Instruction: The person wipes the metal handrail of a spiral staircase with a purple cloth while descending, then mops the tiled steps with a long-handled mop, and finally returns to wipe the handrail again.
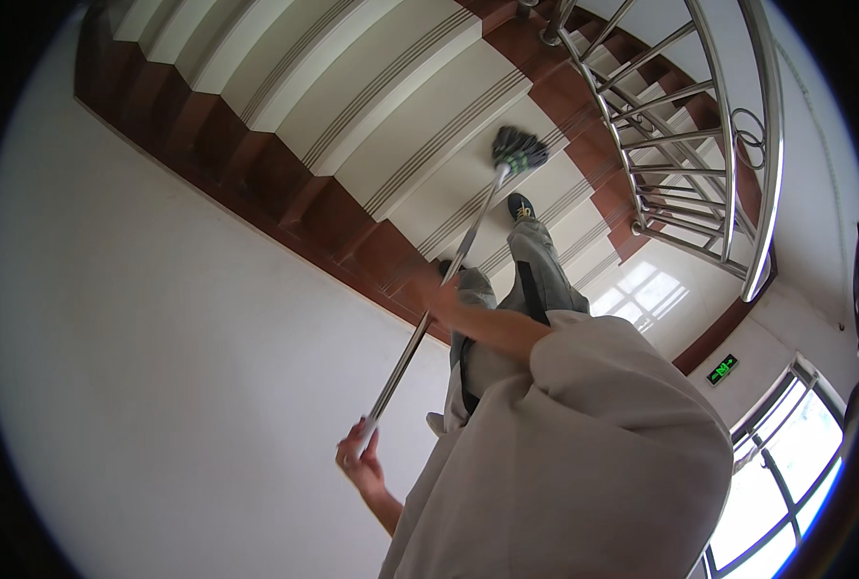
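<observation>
A long metal mop pole (400,362) slants across the view from lower left to upper right. My left hand (360,450) is closed around the pale grip at its upper end, beside the white wall. Farther down, my right hand (444,293), blurred, holds the pole's middle. The mop head (519,150), of dark strands with green bands, rests on a pale stair tread (458,170) and touches its grooved edge strips. One dark laced shoe (521,207) stands on a stair just below the mop head; the other shoe is partly hidden behind the pole and my leg.
Pale stairs with reddish-brown borders (313,206) curve along a white wall (183,347). A stainless steel railing (726,174) lines the right side, with more stairs beyond it. Near the lower right are a glossy landing (639,289), a green lit exit sign (723,369) and a barred window (784,470).
</observation>
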A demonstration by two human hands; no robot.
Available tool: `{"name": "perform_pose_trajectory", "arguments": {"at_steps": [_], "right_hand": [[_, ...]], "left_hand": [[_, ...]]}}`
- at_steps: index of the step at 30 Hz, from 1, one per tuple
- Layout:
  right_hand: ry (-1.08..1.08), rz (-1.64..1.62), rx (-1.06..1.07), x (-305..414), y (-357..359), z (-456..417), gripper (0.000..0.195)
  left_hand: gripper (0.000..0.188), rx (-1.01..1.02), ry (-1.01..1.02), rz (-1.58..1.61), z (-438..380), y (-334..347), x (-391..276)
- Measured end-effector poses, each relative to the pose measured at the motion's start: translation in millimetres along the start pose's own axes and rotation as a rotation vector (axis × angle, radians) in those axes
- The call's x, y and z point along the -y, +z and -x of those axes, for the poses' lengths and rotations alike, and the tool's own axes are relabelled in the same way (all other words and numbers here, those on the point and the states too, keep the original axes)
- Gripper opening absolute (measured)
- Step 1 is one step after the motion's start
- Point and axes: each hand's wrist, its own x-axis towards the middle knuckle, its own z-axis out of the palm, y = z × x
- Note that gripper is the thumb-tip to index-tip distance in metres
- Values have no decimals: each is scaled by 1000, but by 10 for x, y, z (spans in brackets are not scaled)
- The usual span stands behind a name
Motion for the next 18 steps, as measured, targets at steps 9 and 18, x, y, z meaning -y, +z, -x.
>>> {"name": "perform_pose_trajectory", "arguments": {"at_steps": [9,18], "right_hand": [[100,-274,319,633,-525,560,37],[131,-876,-56,91,-3046,-1224,118]], "left_hand": [[27,-30,156,-26,198,97,-168],[23,281,51,-139,-339,2968,162]]}}
